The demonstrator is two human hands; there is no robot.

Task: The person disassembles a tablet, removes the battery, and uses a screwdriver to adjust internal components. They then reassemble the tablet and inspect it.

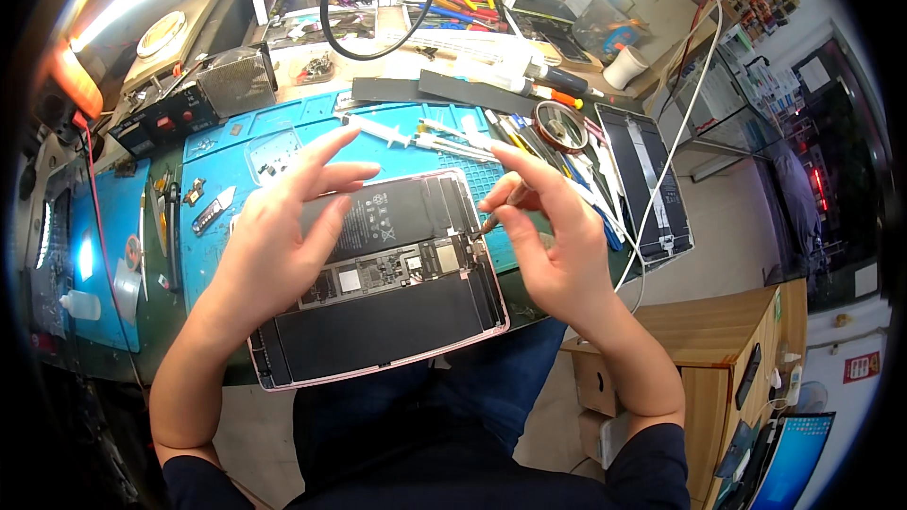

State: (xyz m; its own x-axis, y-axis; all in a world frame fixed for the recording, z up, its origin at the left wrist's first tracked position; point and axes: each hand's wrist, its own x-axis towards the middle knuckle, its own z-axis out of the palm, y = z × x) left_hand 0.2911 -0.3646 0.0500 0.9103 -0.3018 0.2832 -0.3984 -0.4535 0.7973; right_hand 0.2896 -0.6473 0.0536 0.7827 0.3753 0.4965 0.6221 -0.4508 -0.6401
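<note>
An opened tablet (378, 332) with a rose-coloured rim lies at the front edge of the bench, its black batteries and circuit board exposed. Above its left side is my left hand (291, 227), fingers spread and holding nothing that I can see; whether it rests on the tablet I cannot tell. My right hand (557, 244) pinches a slim pointed tool (490, 221) at the tablet's right edge. The tip is close to the end of the circuit board, and the fingers hide most of the shaft, so its exact kind does not show.
A blue work mat (215, 198) lies under the tablet. Behind it are a white syringe (380, 130), a round reel (561, 126) and several pens and tools. Another opened tablet (646, 179) stands at the right, crossed by a white cable (682, 123). A black power unit (162, 123) sits back left.
</note>
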